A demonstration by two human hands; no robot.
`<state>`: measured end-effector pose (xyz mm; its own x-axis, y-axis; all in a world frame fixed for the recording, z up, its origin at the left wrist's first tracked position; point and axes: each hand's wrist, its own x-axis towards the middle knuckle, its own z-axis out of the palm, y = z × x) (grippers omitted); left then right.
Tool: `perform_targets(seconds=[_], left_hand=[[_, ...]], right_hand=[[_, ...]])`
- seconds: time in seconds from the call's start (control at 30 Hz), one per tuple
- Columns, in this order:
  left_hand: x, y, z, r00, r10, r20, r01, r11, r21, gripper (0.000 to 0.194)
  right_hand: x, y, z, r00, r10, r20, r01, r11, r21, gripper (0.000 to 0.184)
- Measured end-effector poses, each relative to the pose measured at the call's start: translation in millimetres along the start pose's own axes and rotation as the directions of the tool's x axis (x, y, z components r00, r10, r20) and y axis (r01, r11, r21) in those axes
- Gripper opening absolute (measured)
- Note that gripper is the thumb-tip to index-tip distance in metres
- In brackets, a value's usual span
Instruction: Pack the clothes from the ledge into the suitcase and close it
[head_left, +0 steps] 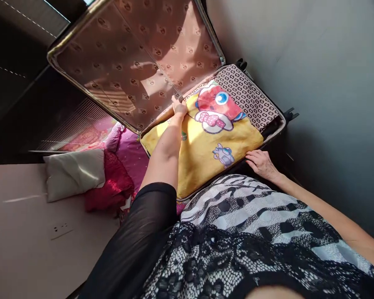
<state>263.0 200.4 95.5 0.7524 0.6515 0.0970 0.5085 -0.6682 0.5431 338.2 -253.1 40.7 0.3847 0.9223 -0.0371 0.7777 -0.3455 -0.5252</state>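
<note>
A suitcase [272,135] lies with its lid [137,66] raised, showing a pink printed lining. A folded yellow blanket [202,153] with cartoon figures covers most of the base. My left hand [180,108] reaches across the blanket to the hinge side, its fingers bent beside a small ring-like piece at the lining; what they pinch is too small to make out. My right hand [262,164] is at the near rim by the blanket's right corner, fingers curled over the edge. Beside the blanket, a patterned beige-and-black panel [244,93] shows in the base.
To the left lie a pale pillow [76,172], a crumpled red cloth [114,180] and a purple bedspread [127,151]. A grey wall [324,74] stands close on the right. The suitcase's wheels [291,114] stick out towards it. A wall socket [60,228] is at lower left.
</note>
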Motion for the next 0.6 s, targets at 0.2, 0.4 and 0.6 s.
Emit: perform_targets(seconds=[0.2,0.4,0.6], left_hand=[[-87,51,26.6,0.986,0.109,0.127,-0.12,0.989,0.081,0.062],[-231,66,65.7,0.717,0.429,0.549,-0.531,0.847,0.032,0.051],[-206,42,71.1,0.722,0.444,0.53,-0.525,0.851,0.002,0.051]], right_hand=[[4,-19,27,0.999,0.009,0.054,-0.001,0.988,-0.154,0.042],[16,-29,31,0.997,0.009,0.08,0.007,0.98,-0.197,0.057],[19,-43,46,0.977,-0.14,0.164,0.165,0.974,-0.154,0.031]])
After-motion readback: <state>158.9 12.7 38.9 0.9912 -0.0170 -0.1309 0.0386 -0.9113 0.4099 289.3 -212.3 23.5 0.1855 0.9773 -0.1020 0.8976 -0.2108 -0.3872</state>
